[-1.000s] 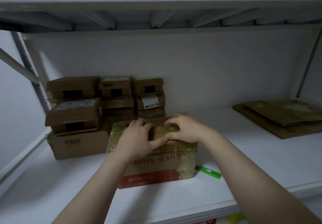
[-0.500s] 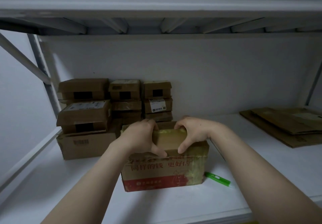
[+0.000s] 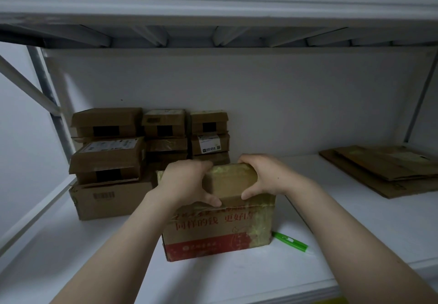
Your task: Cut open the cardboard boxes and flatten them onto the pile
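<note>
A brown cardboard box with red print and yellowish tape stands on the white shelf in front of me. My left hand grips its top from the left, thumb down on the near side. My right hand grips the top from the right, fingers curled over the far edge. A raised top flap shows between the two hands. A green box cutter lies on the shelf just right of the box. A pile of flattened cardboard lies at the far right.
Several closed cardboard boxes are stacked against the back wall at the left, just behind the box I hold. The white shelf has an upper shelf close overhead and metal posts at both sides.
Both hands have shifted from the taped seam to grip a top flap, which now stands up between them. My view has moved closer and a little left.
</note>
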